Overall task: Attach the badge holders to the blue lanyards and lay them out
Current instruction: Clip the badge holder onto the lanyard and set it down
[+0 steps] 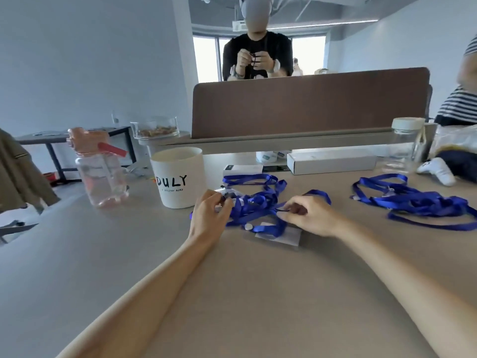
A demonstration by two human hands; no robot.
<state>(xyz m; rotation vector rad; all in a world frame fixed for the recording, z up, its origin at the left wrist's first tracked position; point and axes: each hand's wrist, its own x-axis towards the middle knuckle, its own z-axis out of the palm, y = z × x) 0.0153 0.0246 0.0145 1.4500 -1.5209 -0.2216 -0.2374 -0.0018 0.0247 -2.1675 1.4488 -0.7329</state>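
A tangled pile of blue lanyards [254, 200] lies on the grey table in front of me. My left hand [210, 210] pinches a clear badge holder [228, 195] at the pile's left edge. My right hand [308, 215] pinches a lanyard's dark cord end [285, 209] on the pile's right. A clear badge holder with a white card [280, 236] lies flat under a lanyard strap just below my hands. A second heap of blue lanyards [413, 200] sits farther right, apart from both hands.
A white cup marked DULY [180, 177] stands just left of my left hand. A clear bottle with a pink lid [99, 169] is farther left. A white box [331, 162] and a brown desk divider [309, 107] lie behind; a glass jar [404, 146] stands right. A person [258, 55] stands behind the divider.
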